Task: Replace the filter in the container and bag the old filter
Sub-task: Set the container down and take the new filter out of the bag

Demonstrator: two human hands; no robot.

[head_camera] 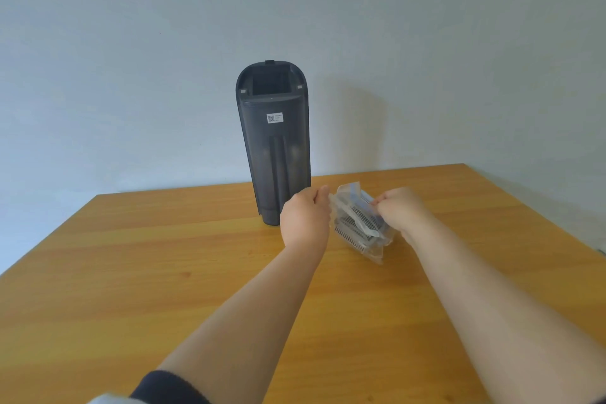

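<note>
clear bag (360, 223), two hands: left hand (305, 216), right hand (400, 210), one container (273, 141).

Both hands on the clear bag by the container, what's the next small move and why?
Probably pull the bag's mouth apart. The left hand and right hand each pinch an upper edge of the clear bag, a ribbed grey filter shows inside it, and the dark container stands upright with its top open. Whether the seal has parted is unclear.
</note>
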